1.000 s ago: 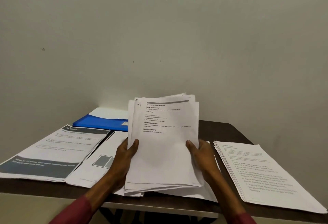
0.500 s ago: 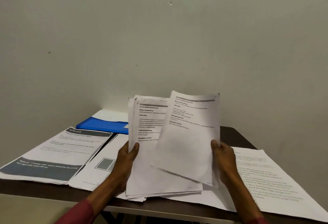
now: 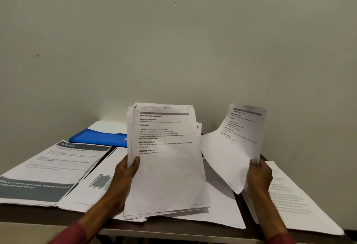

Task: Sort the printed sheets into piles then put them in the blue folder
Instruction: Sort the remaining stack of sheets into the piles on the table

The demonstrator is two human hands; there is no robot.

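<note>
My left hand (image 3: 123, 178) grips the left edge of a thick stack of printed sheets (image 3: 166, 166), held tilted up above the table's middle. My right hand (image 3: 257, 174) pinches a single printed sheet (image 3: 231, 151) by its lower right edge, held apart to the right of the stack and curling. The blue folder (image 3: 100, 137) lies flat at the back left of the table, partly behind the stack, with a white sheet under its far edge.
On the dark table (image 3: 173, 230) lie a pile with a "Kitchen" header (image 3: 52, 168) at the left, a pile with a grey box (image 3: 94, 183) beside it, a white pile (image 3: 220, 205) under the stack, and a text pile (image 3: 289, 199) at the right. A plain wall stands behind.
My right hand has taken the top sheet off the stack and carried it to the right, clear of the stack. My left hand keeps its grip on the stack.
</note>
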